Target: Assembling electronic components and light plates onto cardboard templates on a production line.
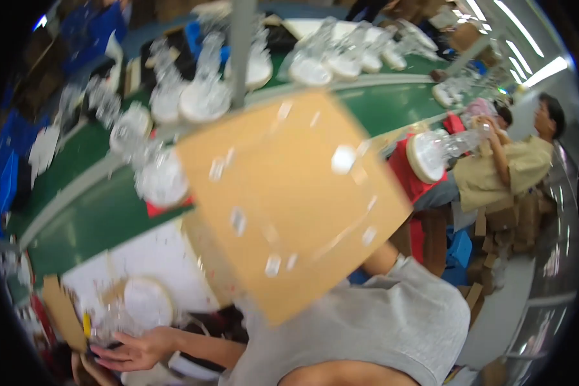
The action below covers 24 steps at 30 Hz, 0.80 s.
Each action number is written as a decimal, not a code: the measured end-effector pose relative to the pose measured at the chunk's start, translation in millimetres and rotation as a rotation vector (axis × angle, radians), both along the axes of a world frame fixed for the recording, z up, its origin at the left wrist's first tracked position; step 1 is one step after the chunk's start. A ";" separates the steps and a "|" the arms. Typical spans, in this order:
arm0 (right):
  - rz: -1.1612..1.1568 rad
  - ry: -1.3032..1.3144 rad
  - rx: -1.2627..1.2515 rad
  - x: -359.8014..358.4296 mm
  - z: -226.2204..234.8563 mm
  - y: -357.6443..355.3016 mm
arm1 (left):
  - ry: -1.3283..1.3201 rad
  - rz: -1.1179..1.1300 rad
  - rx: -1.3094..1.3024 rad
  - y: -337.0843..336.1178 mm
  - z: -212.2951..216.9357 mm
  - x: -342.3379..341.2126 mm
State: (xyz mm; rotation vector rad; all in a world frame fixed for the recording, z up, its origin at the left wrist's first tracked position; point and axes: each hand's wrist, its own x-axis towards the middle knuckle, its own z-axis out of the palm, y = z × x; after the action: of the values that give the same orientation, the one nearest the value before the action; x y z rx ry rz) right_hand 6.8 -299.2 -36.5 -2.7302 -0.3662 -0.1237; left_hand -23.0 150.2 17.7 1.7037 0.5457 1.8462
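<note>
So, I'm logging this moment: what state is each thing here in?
Cardboard sheet: flat, held up at a tilt
Left hand: open, apparently empty
Right hand: hidden
Round-based piece near left hand: upright or lying, cannot tell
Back-row clear pieces: mostly standing
Ceiling light: lit

Bagged items (206, 101) stand on the conveyor (87, 228) behind the cardboard panel (296, 206); a co-worker (511, 164) right.

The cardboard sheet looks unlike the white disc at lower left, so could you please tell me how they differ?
The cardboard sheet is tan; the disc is white. The sheet has corners; the disc is round. The sheet looks much larger than the disc in this view.
</note>
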 end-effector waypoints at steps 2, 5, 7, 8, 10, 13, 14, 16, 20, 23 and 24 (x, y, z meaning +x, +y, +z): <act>0.000 -0.025 0.003 29.5 27.9 -62.4 | 0.073 0.248 0.053 32.2 2.5 -12.1; 0.014 -0.082 -0.016 183.7 39.5 -98.5 | 0.332 0.415 -0.017 48.8 -9.1 -21.5; 0.056 -0.129 -0.036 223.3 34.1 -76.5 | 0.451 0.368 -0.190 92.3 -53.2 -36.3; 0.062 -0.129 -0.028 237.9 30.8 -66.0 | 0.424 0.332 -0.257 115.9 -79.7 -39.5; -0.057 0.114 -0.573 266.8 20.4 -42.1 | 0.330 0.160 -0.371 132.9 -108.4 -32.7; 0.020 0.197 -0.857 300.9 -33.4 -51.0 | 0.356 -0.025 -0.337 124.1 -106.1 -6.9; 0.069 0.182 -0.941 314.6 -55.3 -35.2 | 0.443 -0.005 -0.248 126.7 -99.4 -13.4; 0.121 0.091 -1.083 328.8 -108.2 -32.1 | 0.461 0.066 -0.203 157.6 -108.1 -25.4; 0.267 -0.019 -1.239 330.5 -180.1 -25.6 | 0.494 0.168 -0.199 163.9 -119.4 -6.4; 0.295 -0.203 -1.386 315.9 -197.7 -12.9 | 0.515 0.202 -0.215 162.1 -108.2 -1.2; 0.298 -0.231 -1.423 312.7 -204.5 -12.2 | 0.525 0.199 -0.217 161.6 -102.9 3.4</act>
State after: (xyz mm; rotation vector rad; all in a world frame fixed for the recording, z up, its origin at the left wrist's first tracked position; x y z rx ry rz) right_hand 319.4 -311.4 -241.0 -3.9604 -1.3370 -0.1186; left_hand -19.6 311.9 -85.2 2.0378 1.1172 1.3837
